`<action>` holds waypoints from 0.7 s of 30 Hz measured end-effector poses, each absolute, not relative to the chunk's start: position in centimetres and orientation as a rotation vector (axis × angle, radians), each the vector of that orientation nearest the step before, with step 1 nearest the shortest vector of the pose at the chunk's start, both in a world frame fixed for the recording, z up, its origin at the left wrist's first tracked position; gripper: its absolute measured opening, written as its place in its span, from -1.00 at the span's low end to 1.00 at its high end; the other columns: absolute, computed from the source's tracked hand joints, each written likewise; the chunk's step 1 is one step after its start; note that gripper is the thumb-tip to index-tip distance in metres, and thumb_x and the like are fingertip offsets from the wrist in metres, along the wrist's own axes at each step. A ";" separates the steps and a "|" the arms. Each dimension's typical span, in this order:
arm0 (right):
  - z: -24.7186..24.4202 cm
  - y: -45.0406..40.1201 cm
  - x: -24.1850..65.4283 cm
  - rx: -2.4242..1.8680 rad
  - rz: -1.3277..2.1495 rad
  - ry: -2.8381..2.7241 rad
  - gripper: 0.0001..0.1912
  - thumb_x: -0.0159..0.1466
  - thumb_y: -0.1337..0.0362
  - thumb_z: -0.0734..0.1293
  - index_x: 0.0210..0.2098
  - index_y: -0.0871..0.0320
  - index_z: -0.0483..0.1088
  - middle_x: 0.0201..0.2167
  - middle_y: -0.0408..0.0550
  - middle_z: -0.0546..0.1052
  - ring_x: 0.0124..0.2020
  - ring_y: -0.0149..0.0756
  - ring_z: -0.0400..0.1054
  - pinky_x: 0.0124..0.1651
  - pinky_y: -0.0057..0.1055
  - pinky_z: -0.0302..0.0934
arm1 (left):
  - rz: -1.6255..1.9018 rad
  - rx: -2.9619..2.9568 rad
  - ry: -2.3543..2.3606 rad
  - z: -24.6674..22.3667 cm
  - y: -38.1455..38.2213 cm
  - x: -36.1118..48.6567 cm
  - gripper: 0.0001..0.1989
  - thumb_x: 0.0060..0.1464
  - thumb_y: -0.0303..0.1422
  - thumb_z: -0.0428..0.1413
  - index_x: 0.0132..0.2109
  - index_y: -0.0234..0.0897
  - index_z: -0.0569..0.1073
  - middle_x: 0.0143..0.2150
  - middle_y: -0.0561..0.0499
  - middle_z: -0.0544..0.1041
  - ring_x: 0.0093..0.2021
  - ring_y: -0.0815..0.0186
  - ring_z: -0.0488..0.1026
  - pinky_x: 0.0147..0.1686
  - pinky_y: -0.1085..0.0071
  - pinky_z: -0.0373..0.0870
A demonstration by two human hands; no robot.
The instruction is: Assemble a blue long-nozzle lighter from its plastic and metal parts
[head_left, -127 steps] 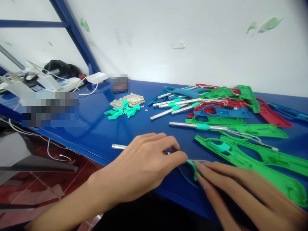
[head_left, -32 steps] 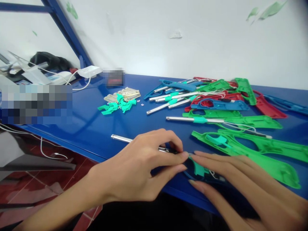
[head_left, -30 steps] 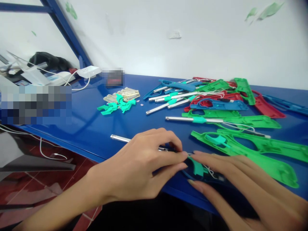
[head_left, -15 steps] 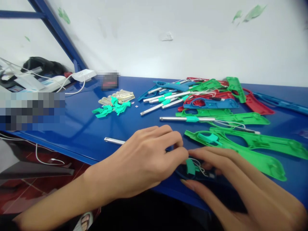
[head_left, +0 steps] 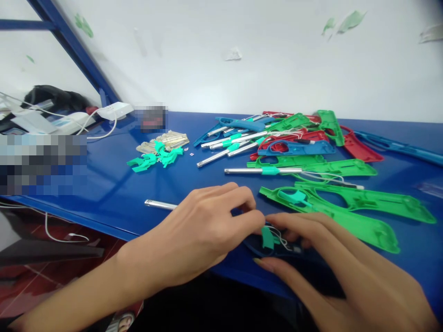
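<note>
Silver metal shows at one end of the tube (head_left: pixel 161 204), which runs under our left hand (head_left: pixel 207 226) just above the blue table (head_left: pixel 114 196). We bend the left fingers over it, but their tips hide the contact, so we cannot tell if they grasp it. Our right hand (head_left: pixel 332 253) arches around the dark blue shell (head_left: pixel 262 253), thumb apart from the fingers; whether it clasps the shell, we cannot tell. Between our hands, near the table's front edge, the shell has the teal piece (head_left: pixel 267 238) and thin white wires (head_left: pixel 282 236) at it. Beyond our right hand lie green shells (head_left: pixel 367 227), and farther back on the left we see loose teal pieces (head_left: pixel 143 162) beside clear, yellowish parts (head_left: pixel 173 138)
</note>
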State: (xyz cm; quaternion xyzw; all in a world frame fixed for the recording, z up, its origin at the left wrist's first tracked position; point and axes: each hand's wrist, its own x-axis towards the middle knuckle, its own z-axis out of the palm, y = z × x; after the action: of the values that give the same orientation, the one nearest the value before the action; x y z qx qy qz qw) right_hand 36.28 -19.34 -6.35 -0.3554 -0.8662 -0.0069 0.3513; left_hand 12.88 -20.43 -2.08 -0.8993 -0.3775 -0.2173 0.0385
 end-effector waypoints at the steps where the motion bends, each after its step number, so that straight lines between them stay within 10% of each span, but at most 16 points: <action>1: -6.2 -19.3 36.3 -0.921 0.000 -2.248 -0.62 0.57 -0.13 0.22 0.08 -0.01 0.44 -0.14 -0.15 0.71 -0.28 -0.35 0.66 -0.26 -0.53 0.49 | -0.638 -2.738 -1.135 -2.0 -20.4 13.0 -0.67 0.50 -0.57 -0.07 -0.10 -0.27 0.57 -0.13 0.01 0.56 -0.23 0.28 0.49 -0.24 0.34 0.52; 8: -5.8 -19.2 36.0 -0.917 0.103 -2.220 -0.70 0.58 -0.09 0.22 -0.03 -0.04 0.41 -0.26 -0.19 0.70 -0.34 -0.34 0.65 -0.26 -0.52 0.51 | -0.602 -2.734 -0.896 -1.4 -19.8 13.5 -0.56 0.48 -0.58 -0.07 -0.28 -0.28 0.62 -0.30 0.02 0.61 -0.31 0.27 0.50 -0.34 0.31 0.49; 21: -8.6 -18.9 42.3 -0.927 0.036 -2.249 -0.73 0.49 0.10 0.31 0.07 -0.22 0.63 0.10 -0.08 0.63 -0.07 -0.10 0.64 -0.01 -0.15 0.60 | -0.582 -2.779 -0.923 -1.1 -19.4 13.9 -0.47 0.49 -0.58 -0.13 -0.26 -0.30 0.70 -0.42 0.04 0.51 -0.45 0.31 0.33 -0.50 0.27 0.30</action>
State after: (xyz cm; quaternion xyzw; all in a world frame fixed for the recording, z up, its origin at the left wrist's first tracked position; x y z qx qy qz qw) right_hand 42.34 -18.87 -8.63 -0.3574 -0.8670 0.0140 0.3469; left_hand 13.93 -19.43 -1.15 -0.9280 -0.3083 -0.1943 0.0777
